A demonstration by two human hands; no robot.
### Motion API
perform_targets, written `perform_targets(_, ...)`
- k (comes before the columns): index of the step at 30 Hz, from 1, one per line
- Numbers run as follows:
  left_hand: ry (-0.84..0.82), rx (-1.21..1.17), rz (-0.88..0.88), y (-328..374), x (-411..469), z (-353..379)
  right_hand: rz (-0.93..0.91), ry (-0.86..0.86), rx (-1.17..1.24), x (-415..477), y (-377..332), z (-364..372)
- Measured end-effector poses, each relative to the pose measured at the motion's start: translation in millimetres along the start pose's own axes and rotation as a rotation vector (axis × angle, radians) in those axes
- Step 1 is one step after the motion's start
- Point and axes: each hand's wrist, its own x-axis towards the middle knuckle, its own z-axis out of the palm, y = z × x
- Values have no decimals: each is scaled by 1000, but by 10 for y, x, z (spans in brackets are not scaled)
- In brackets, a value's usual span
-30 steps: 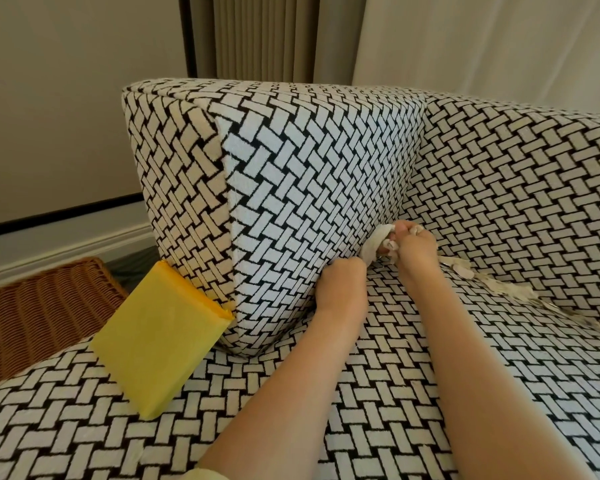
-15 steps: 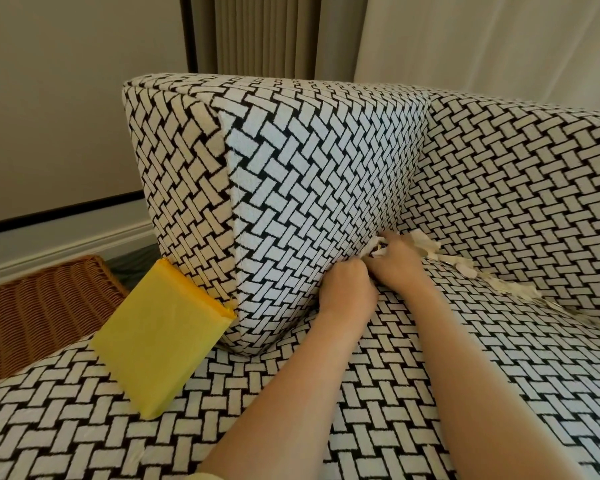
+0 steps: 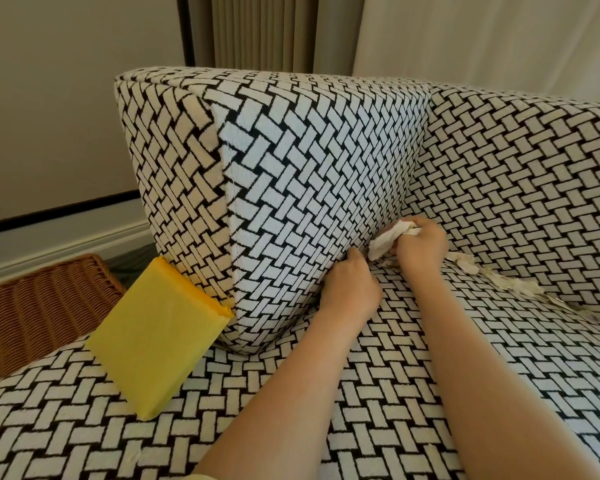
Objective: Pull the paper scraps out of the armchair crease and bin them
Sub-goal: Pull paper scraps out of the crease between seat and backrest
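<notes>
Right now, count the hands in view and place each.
2. The left hand rests at the crease under the armrest, fingertips hidden; the right hand, just beyond it, grips a white paper scrap.

Left hand (image 3: 350,292), right hand (image 3: 418,249) and 2 forearms (image 3: 492,375) bare — pale yellow sleeve edge (image 3: 201,477), left arm.

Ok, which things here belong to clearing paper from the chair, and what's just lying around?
Job: paper wad in the right hand; left hand at the crease; paper scraps along the back crease; armchair.
Lying about: yellow pad; wicker basket, unless it serves as the bin.
</notes>
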Motion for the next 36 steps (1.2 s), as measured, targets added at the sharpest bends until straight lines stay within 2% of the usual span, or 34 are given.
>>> perform_targets(7, -5, -93, 3, -26, 64, 37, 29, 17, 338, -120, -171, -148)
perform_targets(12, 29, -209, 34, -67, 91, 62, 54, 70, 420, -58, -187, -207)
perform_targets(19, 57, -325, 56, -62, 106, 75, 115, 144, 662, -55, -282, -347)
perform_targets(22, -36, -324, 73, -21, 108, 69, 97, 164, 650, -65, -278, -331)
perform_targets(25, -179, -145, 123, 12, 119, 104, 92, 176, 666, -71, -294, -330)
perform_targets(27, -210, -67, 127, 39, 142, 141, 94, 180, 694, -75, -304, -332)
perform_targets(31, -68, -127, 93, 106, 259, 196, 86, 187, 736, -58, -306, -336)
perform_targets(36, 34, -130, 95, 113, 351, 239, 135, 121, 958, -36, -300, -360)
